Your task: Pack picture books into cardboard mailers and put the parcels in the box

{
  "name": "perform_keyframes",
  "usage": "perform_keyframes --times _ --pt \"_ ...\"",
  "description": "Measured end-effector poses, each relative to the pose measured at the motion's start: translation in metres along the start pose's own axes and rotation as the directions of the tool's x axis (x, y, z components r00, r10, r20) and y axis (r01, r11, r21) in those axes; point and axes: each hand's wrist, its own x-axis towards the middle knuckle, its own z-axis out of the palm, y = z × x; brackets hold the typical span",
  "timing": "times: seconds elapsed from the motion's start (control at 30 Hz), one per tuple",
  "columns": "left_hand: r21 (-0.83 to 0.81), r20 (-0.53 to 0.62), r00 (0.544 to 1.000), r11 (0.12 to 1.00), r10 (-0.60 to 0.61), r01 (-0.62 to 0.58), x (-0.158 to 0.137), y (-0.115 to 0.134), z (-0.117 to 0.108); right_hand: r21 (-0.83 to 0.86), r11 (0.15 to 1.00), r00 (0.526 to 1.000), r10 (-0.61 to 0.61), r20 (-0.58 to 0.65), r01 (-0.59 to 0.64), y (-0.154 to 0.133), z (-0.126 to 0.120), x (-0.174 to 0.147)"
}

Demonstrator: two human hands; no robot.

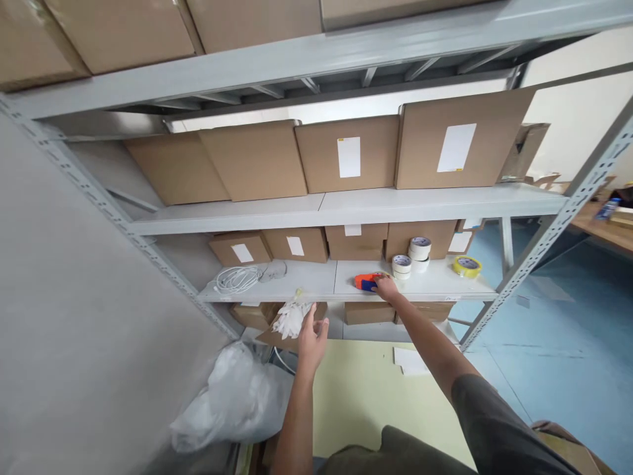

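My right hand (386, 288) reaches onto a lower shelf and its fingers close on an orange and blue handheld tool (364, 282). Those fingers cover part of it, so its exact kind is unclear. White tape rolls (401, 266) stand just right of that hand, some of them stacked, and a yellow tape roll (467, 266) lies farther right. My left hand (312, 335) is held in front of the shelf edge, fingers apart and nothing in it. Beside it, white gloves (293, 318) spill from a cardboard box on the level below.
Cardboard boxes (346, 153) line the metal rack's shelves. A coiled white cable (238, 279) lies on the left of the lower shelf. Below are a pale yellow surface (366, 402) with white paper (410, 361) and a translucent plastic bag (237, 396). A wall stands left.
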Motion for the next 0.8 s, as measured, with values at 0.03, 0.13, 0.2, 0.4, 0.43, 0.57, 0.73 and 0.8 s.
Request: perform_keyframes --times 0.03,0.13,0.2,0.4,0.43,0.57,0.73,0.8 --pt "0.003 0.002 1.0 1.0 -0.011 0.011 -0.005 -0.001 -0.002 -0.006 1.0 1.0 0.007 -0.014 -0.007 -0.001 0.002 0.0" --pt "0.011 -0.023 0.999 0.999 -0.042 0.043 -0.017 -0.007 -0.009 0.035 0.999 0.99 0.03 -0.136 -0.026 -0.008 0.008 -0.01" --pt "0.03 -0.056 0.997 0.998 -0.058 0.06 -0.025 -0.011 -0.014 0.098 0.995 0.975 0.027 -0.219 -0.005 -0.016 0.013 -0.022" --pt "0.09 -0.037 0.991 0.988 -0.125 0.128 -0.059 -0.018 -0.009 0.389 0.898 0.953 -0.093 -0.289 0.205 -0.05 0.046 -0.081" --pt "0.099 -0.024 0.991 0.986 -0.134 0.136 -0.066 -0.018 -0.007 0.442 0.872 0.958 -0.095 -0.27 0.211 -0.056 0.055 -0.095" --pt "0.171 0.006 0.987 0.972 -0.163 0.16 -0.098 -0.023 -0.004 0.624 0.763 0.985 -0.126 -0.114 0.17 -0.078 0.093 -0.149" --pt "0.276 0.014 0.967 0.93 -0.256 0.242 -0.145 -0.034 -0.021 0.742 0.666 0.976 -0.202 0.079 0.078 -0.113 0.134 -0.201" --pt "0.305 -0.021 0.958 0.91 -0.287 0.28 -0.163 -0.04 -0.037 0.761 0.646 0.955 -0.262 0.14 0.065 -0.135 0.145 -0.217"
